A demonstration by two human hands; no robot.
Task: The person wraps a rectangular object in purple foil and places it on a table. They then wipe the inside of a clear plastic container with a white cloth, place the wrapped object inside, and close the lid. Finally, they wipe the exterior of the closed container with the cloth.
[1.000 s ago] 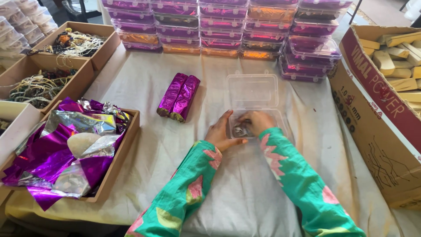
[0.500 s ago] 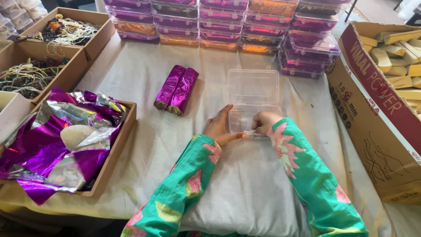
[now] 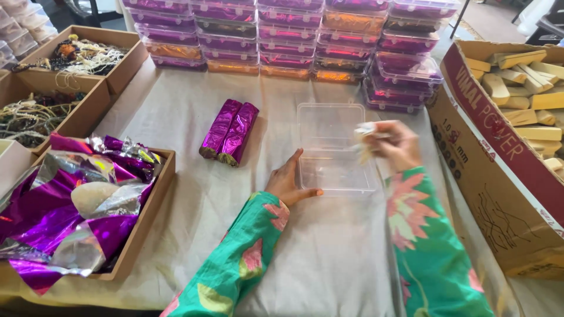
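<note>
A clear plastic hinged box [image 3: 332, 149] lies open on the cloth-covered table [image 3: 176, 194], just right of two purple foil-wrapped rolls [image 3: 230, 131]. The left hand [image 3: 288, 182] rests against the box's near-left corner, fingers spread along its edge. The right hand [image 3: 396, 144], blurred, hovers over the box's right side, fingers pinched on a small pale object [image 3: 365, 136].

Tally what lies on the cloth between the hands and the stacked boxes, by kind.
Purple foil rolls: 2
Clear open container: 1
Total: 3
The left hand steadies the container; the right hand holds something pale above it.
</note>
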